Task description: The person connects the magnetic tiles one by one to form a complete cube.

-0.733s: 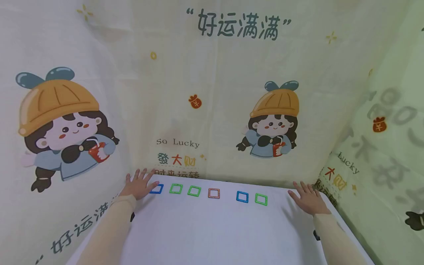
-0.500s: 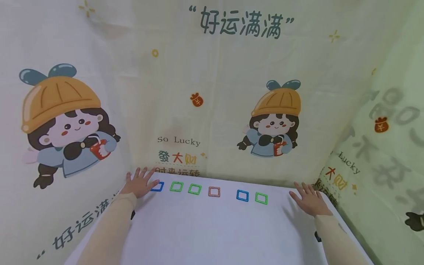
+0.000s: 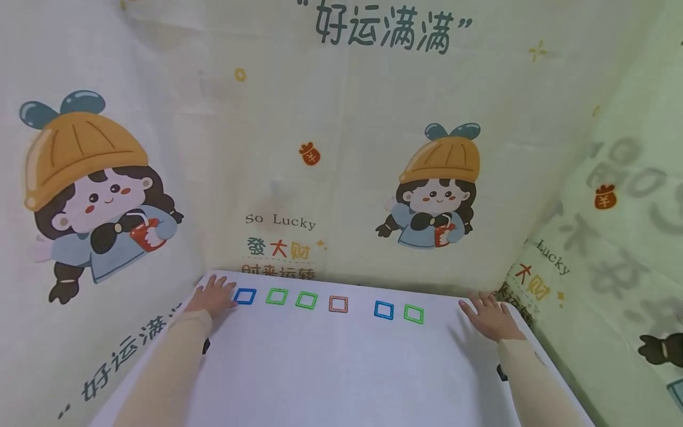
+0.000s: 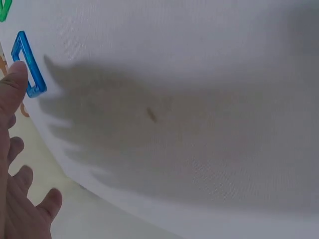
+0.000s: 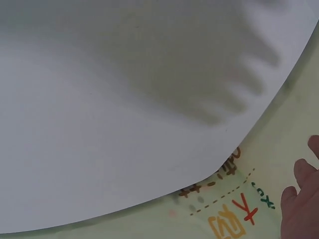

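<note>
My left hand [image 3: 212,298] hovers by the table's back left corner with spread fingers, holding nothing. Closest to it is a blue square frame [image 3: 254,296]; in the left wrist view the thumb overlaps the same blue frame [image 4: 32,67], and whether they touch I cannot tell. To the right, in a row, come two green frames [image 3: 286,296] [image 3: 315,300], a red frame [image 3: 347,304], another blue frame [image 3: 392,311] and a third green frame [image 3: 423,314]. My right hand [image 3: 493,319], fingers extended, is near the back right corner, apart from the frames.
A white table [image 3: 341,373] with rounded corners spreads beneath both arms. Pale printed cloth [image 3: 352,148] stands behind it and on both sides. Shadows of the hands fall on the tabletop. A green frame's edge [image 4: 4,11] shows in the left wrist view.
The head view has shifted slightly. My left hand has moved a little away from the nearest blue frame, uncovering more of it. The right hand stays near its corner; the row looks unchanged.
</note>
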The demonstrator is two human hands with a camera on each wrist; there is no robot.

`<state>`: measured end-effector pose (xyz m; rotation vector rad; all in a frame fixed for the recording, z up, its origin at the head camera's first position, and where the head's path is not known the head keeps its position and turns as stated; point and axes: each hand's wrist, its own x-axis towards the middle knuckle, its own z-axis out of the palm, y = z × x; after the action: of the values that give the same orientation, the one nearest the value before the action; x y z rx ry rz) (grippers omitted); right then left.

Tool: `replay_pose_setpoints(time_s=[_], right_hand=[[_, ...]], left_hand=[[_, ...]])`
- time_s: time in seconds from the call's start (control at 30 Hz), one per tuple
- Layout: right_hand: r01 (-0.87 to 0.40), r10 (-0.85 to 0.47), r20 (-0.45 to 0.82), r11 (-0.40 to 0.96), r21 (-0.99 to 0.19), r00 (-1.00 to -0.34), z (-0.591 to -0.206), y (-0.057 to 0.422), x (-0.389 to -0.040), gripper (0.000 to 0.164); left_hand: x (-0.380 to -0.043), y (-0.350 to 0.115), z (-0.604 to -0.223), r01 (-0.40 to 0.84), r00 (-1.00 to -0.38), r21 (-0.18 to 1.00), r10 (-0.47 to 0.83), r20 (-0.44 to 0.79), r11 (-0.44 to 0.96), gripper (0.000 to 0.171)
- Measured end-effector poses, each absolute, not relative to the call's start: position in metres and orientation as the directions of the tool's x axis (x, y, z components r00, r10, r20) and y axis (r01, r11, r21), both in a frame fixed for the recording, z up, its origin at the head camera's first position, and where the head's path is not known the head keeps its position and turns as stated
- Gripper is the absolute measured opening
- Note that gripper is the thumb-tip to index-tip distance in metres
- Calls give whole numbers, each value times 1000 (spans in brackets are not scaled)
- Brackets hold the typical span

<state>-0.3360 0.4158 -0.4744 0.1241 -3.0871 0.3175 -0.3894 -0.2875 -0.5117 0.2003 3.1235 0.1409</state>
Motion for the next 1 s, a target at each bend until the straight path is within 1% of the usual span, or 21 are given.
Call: replay_pose_setpoints(time_s=[0.17,0.27,0.33,0.4,0.47,0.6,0.73,0.83,1.0], right_hand=[[-61,-59,17,984,-168,-998,-482,412,-345,82],[-68,-69,0,982,-174,-998,-481,403,-349,81],[-77,-81,-16,980,-185,-997,-479,396,-352,78],[-85,-92,-29,978,-193,-995,-478,390,-356,76],[-89,-99,-38,976,-197,-994,-478,384,-360,76],[-96,-108,-55,977,-191,-993,-482,370,-367,73],[-121,-131,-52,979,-162,-990,-489,354,-370,59],[-155,-161,-31,978,-140,-987,-494,342,-371,50],[-174,-177,-8,977,-123,-984,-497,330,-370,48]], left_hand=[[-393,-280,-517,142,-989,104,146,-35,984,68],[-379,-269,-499,114,-985,166,133,-106,980,70],[-369,-260,-488,80,-982,208,113,-151,975,67],[-355,-250,-473,43,-979,244,89,-182,969,65],[-352,-245,-468,19,-978,257,71,-197,966,64],[-353,-244,-472,26,-985,243,67,-161,970,57],[-364,-256,-492,74,-992,188,92,-88,979,44],[-372,-265,-503,95,-993,164,104,-48,982,37],[-380,-269,-505,149,-989,126,149,7,981,22]])
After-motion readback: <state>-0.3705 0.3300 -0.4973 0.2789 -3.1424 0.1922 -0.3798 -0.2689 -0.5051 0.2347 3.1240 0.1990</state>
